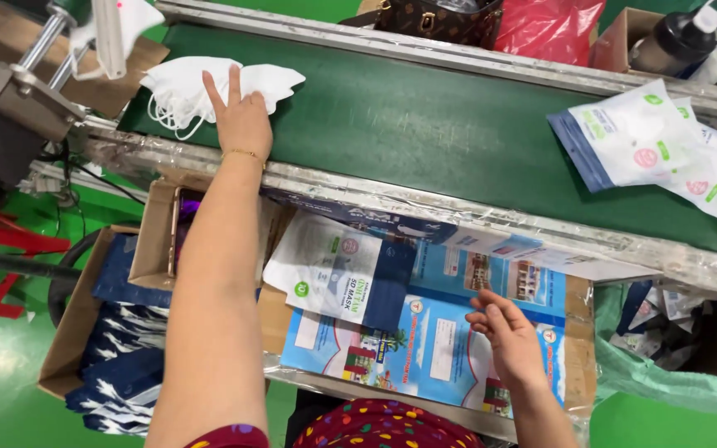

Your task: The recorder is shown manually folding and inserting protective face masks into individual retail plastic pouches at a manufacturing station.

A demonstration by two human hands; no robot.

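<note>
At the far left, a cardboard box (pixel 76 332) on the green floor holds stacked dark blue pouches (pixel 126 365). Above it, the person's left hand (pixel 241 116) reaches out over the green conveyor belt (pixel 425 124) and lies flat on a small heap of white face masks (pixel 184 87) at the belt's left end. Its fingers (pixel 212 90) are spread open and press down on the masks rather than closing round them; 2 fingers stand apart in a V. A thin gold bracelet (pixel 244 153) circles the wrist. Just below the belt's foil-wrapped metal rail (pixel 425 207), a white and dark blue mask pouch (pixel 338 274) lies on a blue printed sheet (pixel 425 340) that covers the cardboard-topped tabletop (pixel 578 332). Further right, the right hand (pixel 508 336) rests on that sheet, near the pouch but apart from it, its fingers (pixel 485 305) loosely curled and holding nothing. At the right end of the belt lie several more white mask pouches (pixel 649 141), well apart from both hands. Beyond the belt sit a red plastic bag (pixel 549 29) and a dark bottle (pixel 674 41).
</note>
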